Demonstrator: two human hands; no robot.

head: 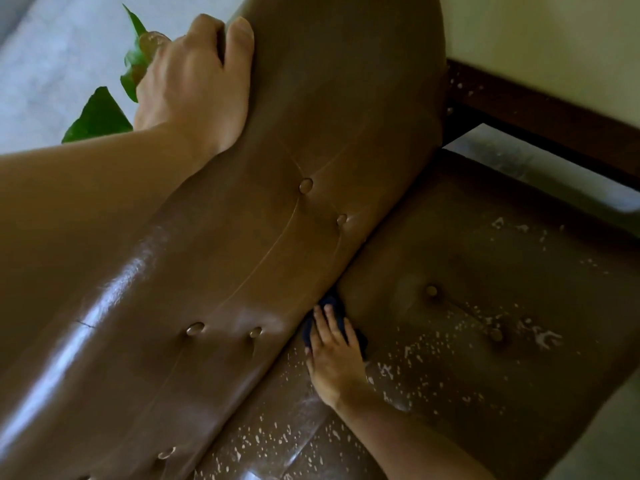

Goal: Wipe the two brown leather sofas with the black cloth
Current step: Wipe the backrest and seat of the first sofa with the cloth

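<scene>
- Pressing black cloth [330, 302] into the crease where sofa backrest [277, 202] meets seat [450, 265]: right hand [334, 358], fingers straight, spread on it.
- Cloth bunched, mostly hidden; long axis unclear.
- Left hand [194, 84] grips backrest top edge, fingers curled over.
- White flecks [433, 351] on seat.

I see one brown leather sofa [242, 258], its buttoned backrest [311, 109] glossy, its seat [467, 258] flecked with pale specks. The black cloth [333, 304] lies bunched on the seat, pushed into the crease where seat meets backrest, partly covered.
</scene>
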